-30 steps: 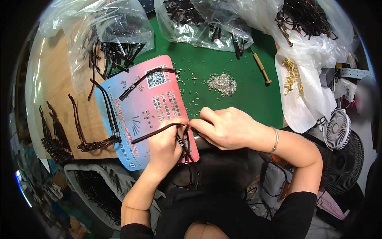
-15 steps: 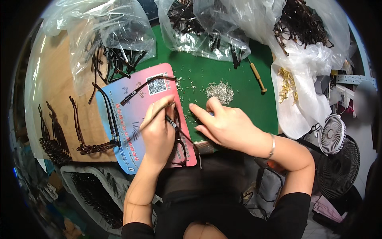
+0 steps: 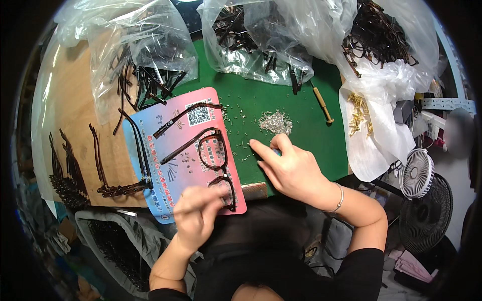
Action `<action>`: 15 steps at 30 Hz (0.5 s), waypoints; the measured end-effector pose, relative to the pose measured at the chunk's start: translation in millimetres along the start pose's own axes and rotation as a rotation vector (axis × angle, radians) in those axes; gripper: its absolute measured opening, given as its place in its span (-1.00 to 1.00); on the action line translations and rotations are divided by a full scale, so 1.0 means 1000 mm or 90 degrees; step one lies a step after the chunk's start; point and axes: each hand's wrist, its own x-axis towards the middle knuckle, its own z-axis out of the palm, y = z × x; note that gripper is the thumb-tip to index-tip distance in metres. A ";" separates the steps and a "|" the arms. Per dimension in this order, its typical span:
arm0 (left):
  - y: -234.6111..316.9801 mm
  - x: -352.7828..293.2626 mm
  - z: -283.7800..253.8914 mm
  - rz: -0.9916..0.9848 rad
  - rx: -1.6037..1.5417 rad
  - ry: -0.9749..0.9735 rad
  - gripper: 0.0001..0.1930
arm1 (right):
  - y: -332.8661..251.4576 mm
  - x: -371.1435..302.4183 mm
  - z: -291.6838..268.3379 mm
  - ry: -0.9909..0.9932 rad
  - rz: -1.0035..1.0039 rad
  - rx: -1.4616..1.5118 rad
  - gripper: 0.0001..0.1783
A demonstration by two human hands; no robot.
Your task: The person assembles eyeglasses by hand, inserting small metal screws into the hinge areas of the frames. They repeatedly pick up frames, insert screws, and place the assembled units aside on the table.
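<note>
On the mat [image 3: 211, 95], the eyeglass frame [image 3: 225, 161] runs near-to-far.

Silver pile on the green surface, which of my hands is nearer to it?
Your right hand is nearer, just below the silver pile; your left hand is farther, down and left, by the eyeglass frame.

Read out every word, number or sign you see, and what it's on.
Pink-and-blue mat: rows of coloured characters, which I won't copy out; the smallest are too small to read.
Same mat: square code, not words.
Uppermost dark temple on the mat: white mark, too small to read.
</note>
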 end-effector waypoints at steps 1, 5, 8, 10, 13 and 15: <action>0.002 -0.003 -0.006 0.081 0.016 -0.081 -0.77 | 0.001 0.001 0.001 0.005 -0.009 -0.010 -0.60; -0.004 -0.020 -0.003 0.235 0.234 -0.224 -0.81 | -0.002 0.004 0.004 -0.017 -0.040 -0.064 -0.61; -0.013 -0.020 0.000 0.243 0.252 -0.155 -0.84 | -0.001 0.006 0.005 -0.004 -0.038 -0.055 -0.61; -0.016 -0.019 0.002 0.243 0.259 -0.129 -0.82 | -0.001 0.006 0.007 0.003 -0.046 -0.065 -0.54; -0.019 -0.020 0.006 0.224 0.249 -0.099 -0.81 | -0.002 0.005 0.008 0.008 -0.039 -0.081 -0.50; -0.018 -0.018 0.007 0.204 0.240 -0.088 -0.81 | -0.004 0.007 0.008 0.011 -0.029 -0.089 -0.50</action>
